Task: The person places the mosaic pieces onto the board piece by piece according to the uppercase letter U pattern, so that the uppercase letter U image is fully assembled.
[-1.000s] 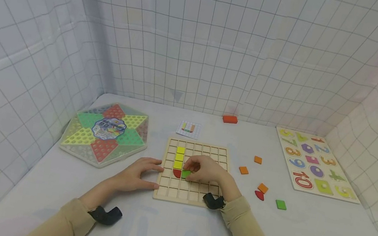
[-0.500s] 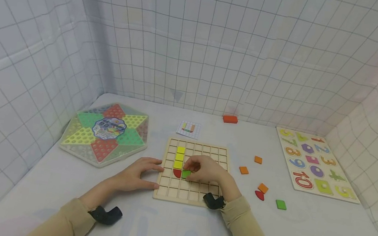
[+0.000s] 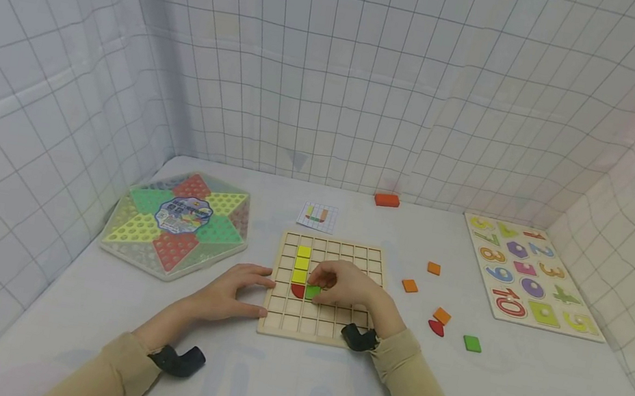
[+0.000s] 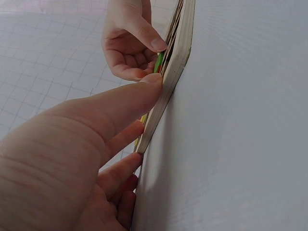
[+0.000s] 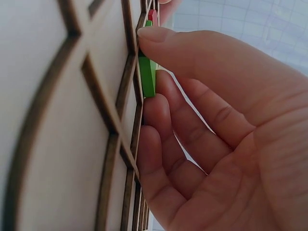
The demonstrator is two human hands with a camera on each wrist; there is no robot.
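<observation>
A wooden grid board lies on the white table in the head view. My right hand is over it, pinching a green square tile between thumb and fingers. The right wrist view shows this green tile partly set into a cell, thumb at one edge and fingertips at another. To its left sits a red quarter-round tile, below a column of yellow square tiles. My left hand has its thumb and fingers spread, fingertips touching the board's left edge; the left wrist view shows the thumb on the rim.
Right of the board lie loose orange tiles, a red tile and a green tile. A pattern card and a red block lie behind. A hexagonal checkers board stands left, a number puzzle right.
</observation>
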